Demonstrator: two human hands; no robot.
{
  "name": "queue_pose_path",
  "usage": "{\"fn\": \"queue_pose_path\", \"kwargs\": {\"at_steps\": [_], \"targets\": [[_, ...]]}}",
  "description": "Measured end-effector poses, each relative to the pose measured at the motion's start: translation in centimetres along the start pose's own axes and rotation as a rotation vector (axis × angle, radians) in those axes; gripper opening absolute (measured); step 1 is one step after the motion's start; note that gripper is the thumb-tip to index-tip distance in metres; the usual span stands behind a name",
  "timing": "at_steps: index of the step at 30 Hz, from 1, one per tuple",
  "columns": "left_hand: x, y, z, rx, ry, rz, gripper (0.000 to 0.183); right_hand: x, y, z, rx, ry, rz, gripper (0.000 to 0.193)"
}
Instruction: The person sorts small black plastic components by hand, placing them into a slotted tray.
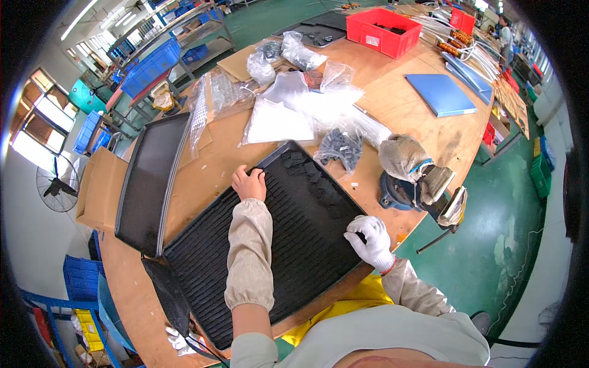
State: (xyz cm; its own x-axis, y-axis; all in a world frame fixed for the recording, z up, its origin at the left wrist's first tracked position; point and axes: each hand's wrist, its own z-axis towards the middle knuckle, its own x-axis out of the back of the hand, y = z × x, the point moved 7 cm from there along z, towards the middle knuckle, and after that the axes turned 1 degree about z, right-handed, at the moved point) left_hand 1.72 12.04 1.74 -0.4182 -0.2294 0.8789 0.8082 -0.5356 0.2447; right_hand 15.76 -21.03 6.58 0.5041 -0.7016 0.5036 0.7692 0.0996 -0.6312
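A shallow black case [288,214] lies open on the table in front of me, its hinged lid [153,175] standing raised at the left. Dark ridged strips line most of its tray, and loose black pieces [307,175] lie toward the far end. My bare left hand [250,184] is closed over the far-left rim, fingers bent outside and thumb inside. At the right rim, my right hand [371,240] wears a white glove. Its fingers are curled toward the thumb around a small dark patch that I cannot make out.
Clear plastic bags [288,119] cover the table beyond the case; one bag holds dark parts [340,147]. A vise [399,190] with cloth-wrapped parts stands at the right edge. Farther back are a red bin [383,34] and a blue flat panel [440,95]. An open cardboard box [101,190] stands behind the lid.
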Motion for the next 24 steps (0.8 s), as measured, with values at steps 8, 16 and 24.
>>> {"fn": "queue_pose_path", "kwargs": {"at_steps": [8, 16, 24], "targets": [[1.2, 3.7, -1.7, -0.290, -0.107, -0.166, 0.043, 0.0, 0.3, 0.1, 0.007, -0.019, -0.030, 0.021], [0.2, 3.4, -3.0, -0.502, -0.312, -0.135, 0.054, -0.2, 0.1, 0.0, -0.022, -0.017, -0.025, 0.021], [3.2, 7.4, -4.3, -0.493, -0.072, -0.235, 0.038, -0.2, 0.2, 0.5, -0.028, -0.042, -0.014, 0.020]]}}
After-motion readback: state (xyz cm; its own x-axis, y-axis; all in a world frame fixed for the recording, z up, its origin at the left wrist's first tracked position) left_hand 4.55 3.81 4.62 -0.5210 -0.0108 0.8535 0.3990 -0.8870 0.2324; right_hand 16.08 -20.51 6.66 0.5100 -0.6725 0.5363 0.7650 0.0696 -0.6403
